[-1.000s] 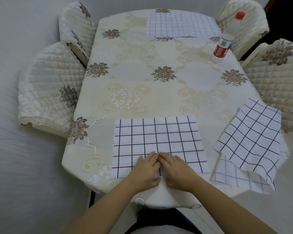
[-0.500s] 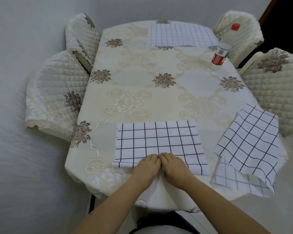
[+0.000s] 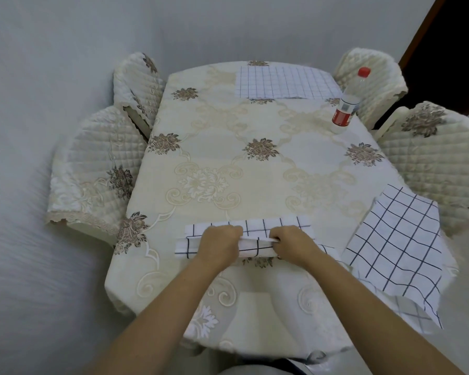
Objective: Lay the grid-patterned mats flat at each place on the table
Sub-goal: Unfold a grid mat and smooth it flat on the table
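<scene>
Two quilted chairs stand at the left edge of the frame, pushed against the counter, which wears a cream cloth with brown flowers. In the lower middle, my left fingers are curled round a raised fold of the near mat, knuckles up. That mat lies doubled along its length near the counter's front edge, its grid showing above and below the fold. Just beside, my right fingers pinch the same fold, with a short stretch of mat between the two grips. The far mat lies flat at the top of the frame, right of centre. A bottle with a red cap stands upright near it in the upper right. The right mat lies skewed at the lower right, hanging over the counter's edge, with a paler grid cloth showing under it. Two more quilted chairs close the right side.
</scene>
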Tool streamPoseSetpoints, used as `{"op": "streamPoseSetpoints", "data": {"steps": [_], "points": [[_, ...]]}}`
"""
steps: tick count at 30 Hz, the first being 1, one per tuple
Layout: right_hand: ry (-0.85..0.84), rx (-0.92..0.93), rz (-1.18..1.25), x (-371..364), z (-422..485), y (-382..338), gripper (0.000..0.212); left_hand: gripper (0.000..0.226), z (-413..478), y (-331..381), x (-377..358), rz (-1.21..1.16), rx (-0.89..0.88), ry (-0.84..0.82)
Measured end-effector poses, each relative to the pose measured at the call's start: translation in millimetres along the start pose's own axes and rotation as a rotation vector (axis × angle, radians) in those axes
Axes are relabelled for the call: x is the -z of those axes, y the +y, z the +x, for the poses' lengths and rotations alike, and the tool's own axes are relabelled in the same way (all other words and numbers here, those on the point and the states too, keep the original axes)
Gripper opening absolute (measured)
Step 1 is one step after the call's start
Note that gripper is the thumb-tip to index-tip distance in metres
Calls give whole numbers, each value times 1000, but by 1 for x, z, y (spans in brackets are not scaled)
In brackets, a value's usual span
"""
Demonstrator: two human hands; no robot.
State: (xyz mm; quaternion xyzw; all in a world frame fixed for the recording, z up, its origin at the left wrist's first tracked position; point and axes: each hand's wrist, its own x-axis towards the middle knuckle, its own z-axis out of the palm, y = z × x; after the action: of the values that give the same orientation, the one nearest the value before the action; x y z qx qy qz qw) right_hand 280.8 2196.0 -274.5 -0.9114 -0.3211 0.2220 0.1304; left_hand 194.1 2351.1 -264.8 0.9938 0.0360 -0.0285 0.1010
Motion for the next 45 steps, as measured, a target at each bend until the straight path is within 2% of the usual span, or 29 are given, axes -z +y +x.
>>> {"op": "streamPoseSetpoints", "data": {"steps": [3, 5, 8, 10, 14, 17, 20, 25, 30, 32, 33, 36, 38, 40, 42, 45], "points": [[-201, -50, 132, 36, 3, -7, 27, 19, 15, -7, 29, -71, 149, -142], [-263, -78, 241, 61, 3, -13, 29, 23, 22, -12, 50, -272, 183, -267], [-334, -91, 287, 89, 4, -19, 32, 21, 31, -23, 74, -424, 192, -366], [-378, -104, 264, 98, 13, -18, 30, 23, 42, -33, 78, -428, 214, -413], [-405, -157, 139, 92, 32, -6, 24, 17, 58, -43, 65, -238, 232, -479], [-312, -181, 35, 66, 47, 12, 33, 27, 64, -52, 36, -162, 308, -462], [-208, -218, -8, 34, 57, 32, 35, 26, 65, -61, 4, -101, 375, -412], [-80, -305, -28, 0, 65, 60, 19, 23, 70, -70, -34, 15, 387, -363], [92, -280, -127, -14, 76, 78, 21, 24, 83, -77, -55, 4, 367, -291], [234, -248, -130, -18, 82, 82, 12, 27, 86, -78, -60, 6, 354, -211], [305, -218, -168, -20, 84, 83, 9, 29, 86, -78, -63, 37, 332, -107], [414, -195, -237, -27, 93, 78, 34, 46, 85, -73, -77, 76, 241, 147], [438, -101, -259, -35, 97, 59, 39, 45, 82, -59, -89, 27, 153, 191], [443, 54, -237, -52, 101, 38, 43, 41, 77, -41, -101, -34, 69, 186], [381, 161, -209, -71, 100, 18, 46, 46, 71, -28, -112, -49, 46, 73], [320, 156, -179, -90, 99, 8, 50, 68, 64, -26, -123, -5, 76, -69]]}}
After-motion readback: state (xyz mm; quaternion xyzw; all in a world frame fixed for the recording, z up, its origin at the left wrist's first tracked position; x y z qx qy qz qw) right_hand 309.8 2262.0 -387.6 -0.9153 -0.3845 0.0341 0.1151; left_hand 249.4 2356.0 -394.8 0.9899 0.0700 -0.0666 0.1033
